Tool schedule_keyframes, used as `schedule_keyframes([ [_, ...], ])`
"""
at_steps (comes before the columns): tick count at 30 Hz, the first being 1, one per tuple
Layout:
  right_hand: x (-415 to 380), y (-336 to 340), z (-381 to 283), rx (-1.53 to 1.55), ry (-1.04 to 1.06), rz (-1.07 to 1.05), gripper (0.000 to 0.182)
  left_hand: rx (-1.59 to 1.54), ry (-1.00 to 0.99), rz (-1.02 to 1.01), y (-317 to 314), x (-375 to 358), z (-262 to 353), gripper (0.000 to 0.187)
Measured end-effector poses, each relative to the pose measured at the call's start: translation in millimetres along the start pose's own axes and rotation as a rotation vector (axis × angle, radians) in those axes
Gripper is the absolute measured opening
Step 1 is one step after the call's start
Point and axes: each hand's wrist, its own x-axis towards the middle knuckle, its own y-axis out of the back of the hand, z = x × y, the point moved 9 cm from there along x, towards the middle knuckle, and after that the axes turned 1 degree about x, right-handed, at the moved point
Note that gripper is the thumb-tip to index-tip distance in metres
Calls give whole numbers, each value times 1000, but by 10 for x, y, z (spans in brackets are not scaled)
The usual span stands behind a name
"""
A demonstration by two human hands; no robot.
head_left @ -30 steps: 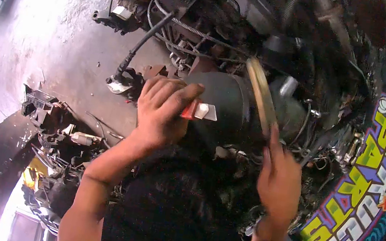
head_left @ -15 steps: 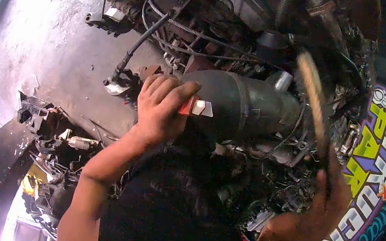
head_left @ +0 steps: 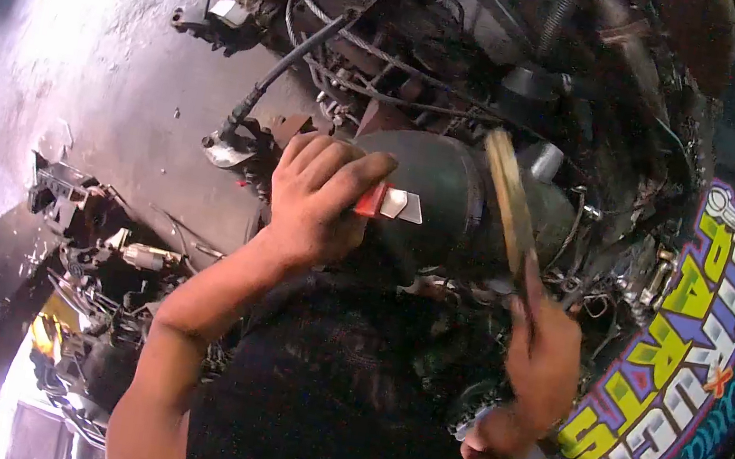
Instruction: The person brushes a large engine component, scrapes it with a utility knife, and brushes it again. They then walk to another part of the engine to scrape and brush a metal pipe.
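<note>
My left hand [head_left: 320, 198] is closed around a red-handled tool [head_left: 371, 199] whose short, flat, pale end [head_left: 402, 204] points right, over a dark metal cylinder [head_left: 435, 168]. My right hand [head_left: 545, 363] grips a long tool [head_left: 512, 200] by its dark end. The tan end of that tool slants up and left over the cylinder's right part, and whether it touches is not clear. A short silver pipe stub [head_left: 546, 161] stands just right of the tan end.
Greasy cables and hoses [head_left: 374, 67] fill the top. At the left are a grey floor [head_left: 138, 97] and loose dark parts [head_left: 69, 202]. A banner with "PARTS" lettering [head_left: 654, 361] lies at the right, beyond a heap of small metal parts.
My right hand and its long tool have swung left, toward my left hand. My left hand sits slightly further right, still holding the red-handled tool. The view has shifted a little.
</note>
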Motion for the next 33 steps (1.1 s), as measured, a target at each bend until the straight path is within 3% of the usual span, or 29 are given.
schedule_keyframes([
  [2, 179, -187, 152, 122, -71, 61, 48, 12, -5, 8, -19, 7, -12, 47],
  [6, 83, -48, 293, 327, 74, 245, 42, 4, -4, -44, -34, 12, -20, 44],
  [8, -270, -76, 747, 1001, -339, 233, 39, 44, -17, -5, -26, 31, 8, 37],
  [9, -361, -57, 897, 1006, -335, 235, 39, 48, -22, -5, -34, 33, 9, 37],
  [11, -480, 175, 831, 989, 192, 314, 40, 18, -20, -7, -35, 14, 0, 33],
  [15, -504, 207, 727, 1229, 254, 466, 36, 16, -6, -21, -30, 23, 13, 36],
  [18, -574, 109, 1161, 1029, -3, 668, 31, -6, 42, -30, -16, 9, 18, 37],
  [19, -448, 359, 860, 770, 394, 740, 27, 9, 36, -5, -5, 12, 43, 38],
  [21, -456, 359, 537, 673, 759, 937, 24, 24, 68, -27, -18, 1, 28, 39],
  [23, -125, 336, 267, 1127, 873, 667, 23, 36, 108, -52, -30, -9, 10, 40],
  [26, -81, -156, 119, 1233, 786, 530, 22, 6, 135, -51, -28, -9, -14, 39],
  [27, -184, -339, 269, 1080, 556, 646, 21, -7, 138, -37, -27, -19, -21, 39],
  [29, -157, -307, 505, 920, 354, 730, 20, -3, 153, 0, -13, -11, -55, 38],
  [31, -448, -45, 96, 988, 1246, 287, 16, -39, 172, -48, -31, -49, -72, 38],
  [32, -446, -66, 17, 1000, 1243, 282, 16, -32, 179, -54, -33, -63, -76, 38],
  [33, -399, 9, 67, 1136, 1132, 508, 21, -24, 169, -33, -33, -56, -75, 37],
])
